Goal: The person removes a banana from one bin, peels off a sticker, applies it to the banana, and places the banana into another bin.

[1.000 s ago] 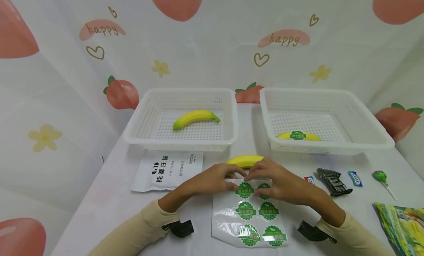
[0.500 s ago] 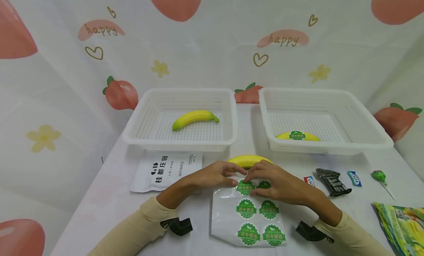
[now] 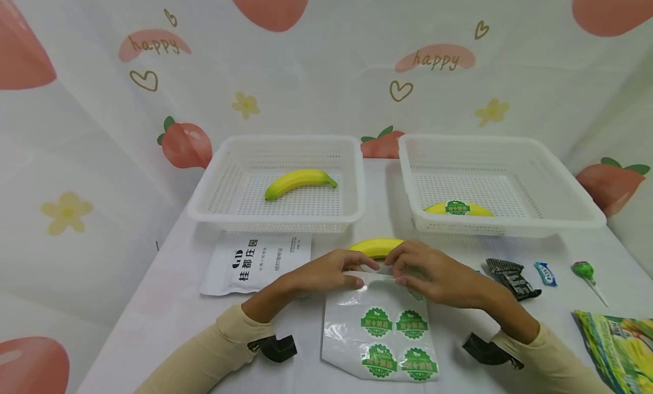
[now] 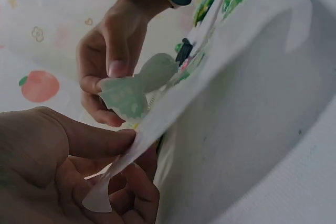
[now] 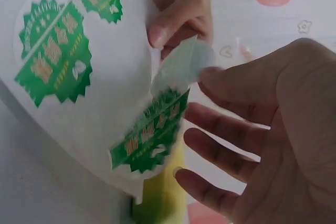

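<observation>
My left hand (image 3: 326, 272) pinches the far edge of a white sheet (image 3: 340, 320) of round green stickers between thumb and fingers. The sheet lies on the table in front of me, its far edge lifted and bent. With thumb and forefinger, my right hand (image 3: 439, 275) pinches a green sticker (image 4: 125, 98) that is peeling up, its pale back showing in the left wrist view. Rows of flat stickers (image 3: 377, 322) remain visible on the near part of the sheet. Just beyond both hands lies a yellow banana (image 3: 374, 248), partly covered by the right fingers.
A white basket (image 3: 278, 219) at back left holds a banana (image 3: 300, 183). Another basket (image 3: 510, 227) at back right holds a stickered banana (image 3: 474, 210). A white pouch (image 3: 270, 269) lies left, a black-wrapped snack (image 3: 512, 279), lollipop (image 3: 584, 271) and yellow-green packet (image 3: 617, 343) right.
My right hand has drawn slightly right, peeling a sticker up from the sheet's far row. The far left sticker no longer shows flat there. The left hand has barely moved.
</observation>
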A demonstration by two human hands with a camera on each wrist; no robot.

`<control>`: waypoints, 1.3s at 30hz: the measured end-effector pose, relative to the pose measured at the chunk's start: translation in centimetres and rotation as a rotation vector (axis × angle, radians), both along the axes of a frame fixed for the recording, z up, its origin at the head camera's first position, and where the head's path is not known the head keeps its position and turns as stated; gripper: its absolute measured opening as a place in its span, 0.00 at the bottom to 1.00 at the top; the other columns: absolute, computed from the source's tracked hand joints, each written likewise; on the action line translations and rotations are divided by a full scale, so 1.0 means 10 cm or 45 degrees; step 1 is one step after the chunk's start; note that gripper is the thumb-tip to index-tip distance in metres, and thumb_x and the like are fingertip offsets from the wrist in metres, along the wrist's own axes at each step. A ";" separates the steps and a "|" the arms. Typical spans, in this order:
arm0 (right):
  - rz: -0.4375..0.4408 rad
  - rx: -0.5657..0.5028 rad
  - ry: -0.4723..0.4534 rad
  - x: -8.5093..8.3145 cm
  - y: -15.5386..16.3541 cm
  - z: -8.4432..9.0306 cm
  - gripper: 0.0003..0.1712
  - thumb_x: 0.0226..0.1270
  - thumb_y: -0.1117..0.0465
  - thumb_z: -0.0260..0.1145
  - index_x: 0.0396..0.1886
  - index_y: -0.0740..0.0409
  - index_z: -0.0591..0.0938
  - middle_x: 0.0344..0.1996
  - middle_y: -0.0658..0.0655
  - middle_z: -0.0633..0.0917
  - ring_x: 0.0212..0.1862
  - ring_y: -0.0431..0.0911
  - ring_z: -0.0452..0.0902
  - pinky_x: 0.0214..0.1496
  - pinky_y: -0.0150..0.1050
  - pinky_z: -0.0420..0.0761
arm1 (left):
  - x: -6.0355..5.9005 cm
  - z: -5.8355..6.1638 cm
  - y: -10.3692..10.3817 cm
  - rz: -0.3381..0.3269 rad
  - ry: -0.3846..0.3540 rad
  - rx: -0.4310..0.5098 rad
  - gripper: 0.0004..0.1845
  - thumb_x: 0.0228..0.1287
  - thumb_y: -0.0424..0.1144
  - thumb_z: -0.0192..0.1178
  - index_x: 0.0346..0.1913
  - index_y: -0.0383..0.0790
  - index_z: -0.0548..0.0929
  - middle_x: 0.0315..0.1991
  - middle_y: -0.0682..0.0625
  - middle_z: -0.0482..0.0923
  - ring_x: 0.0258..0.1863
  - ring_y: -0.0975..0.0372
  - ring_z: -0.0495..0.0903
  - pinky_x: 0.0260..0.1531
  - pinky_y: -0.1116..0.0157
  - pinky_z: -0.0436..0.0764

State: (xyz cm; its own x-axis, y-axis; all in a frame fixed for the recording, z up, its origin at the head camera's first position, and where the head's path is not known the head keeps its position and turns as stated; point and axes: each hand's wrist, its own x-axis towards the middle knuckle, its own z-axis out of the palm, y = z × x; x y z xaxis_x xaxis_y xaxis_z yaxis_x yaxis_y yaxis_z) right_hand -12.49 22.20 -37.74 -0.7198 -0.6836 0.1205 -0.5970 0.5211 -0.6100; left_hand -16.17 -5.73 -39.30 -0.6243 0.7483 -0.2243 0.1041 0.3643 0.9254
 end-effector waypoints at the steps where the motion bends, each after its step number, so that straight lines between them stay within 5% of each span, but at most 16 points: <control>1: -0.011 -0.004 -0.015 0.00 0.01 0.01 0.04 0.75 0.57 0.71 0.39 0.41 0.85 0.57 0.45 0.83 0.62 0.45 0.76 0.65 0.51 0.79 | 0.00 0.00 0.00 -0.002 -0.006 0.004 0.21 0.75 0.34 0.62 0.68 0.47 0.83 0.66 0.53 0.81 0.63 0.64 0.76 0.67 0.59 0.72; 10: 0.070 -0.043 -0.033 0.01 -0.09 -0.09 0.11 0.66 0.51 0.79 0.47 0.39 0.88 0.56 0.43 0.84 0.60 0.41 0.76 0.64 0.42 0.78 | -0.01 -0.02 -0.01 -0.014 -0.071 0.031 0.22 0.76 0.35 0.62 0.69 0.45 0.81 0.67 0.51 0.81 0.65 0.62 0.75 0.69 0.58 0.71; 17: 0.030 0.034 -0.142 0.02 -0.10 -0.11 0.20 0.62 0.42 0.81 0.51 0.35 0.87 0.57 0.39 0.82 0.63 0.41 0.73 0.69 0.46 0.75 | -0.01 -0.02 -0.02 -0.029 -0.095 0.054 0.22 0.76 0.34 0.62 0.70 0.42 0.80 0.66 0.49 0.82 0.60 0.63 0.77 0.64 0.62 0.73; 23: 0.034 0.094 -0.095 0.03 -0.11 -0.13 0.11 0.67 0.49 0.79 0.47 0.34 0.88 0.58 0.41 0.81 0.64 0.42 0.72 0.68 0.49 0.75 | 0.00 -0.02 -0.01 -0.025 -0.101 0.051 0.22 0.75 0.34 0.62 0.70 0.41 0.80 0.62 0.48 0.83 0.53 0.64 0.78 0.58 0.65 0.74; 28: 0.058 0.101 -0.012 0.03 -0.11 -0.15 0.07 0.70 0.55 0.77 0.38 0.33 0.88 0.48 0.39 0.80 0.55 0.38 0.73 0.61 0.44 0.77 | 0.00 -0.03 0.00 -0.012 -0.048 0.034 0.20 0.74 0.34 0.63 0.65 0.41 0.83 0.57 0.49 0.84 0.49 0.64 0.78 0.54 0.66 0.75; 35: 0.118 0.081 -0.269 0.00 -0.12 -0.14 0.05 0.75 0.56 0.72 0.38 0.39 0.86 0.34 0.35 0.83 0.38 0.31 0.77 0.43 0.32 0.80 | 0.02 -0.05 0.03 -0.015 0.063 -0.060 0.14 0.72 0.36 0.65 0.57 0.44 0.89 0.56 0.56 0.86 0.58 0.64 0.74 0.63 0.63 0.71; 39: 0.122 0.102 -0.307 0.00 -0.12 -0.13 0.05 0.77 0.55 0.70 0.37 0.40 0.85 0.32 0.36 0.83 0.36 0.31 0.77 0.40 0.31 0.79 | 0.04 -0.04 0.05 -0.013 0.141 -0.124 0.14 0.70 0.37 0.69 0.56 0.44 0.89 0.54 0.58 0.87 0.56 0.65 0.76 0.63 0.63 0.72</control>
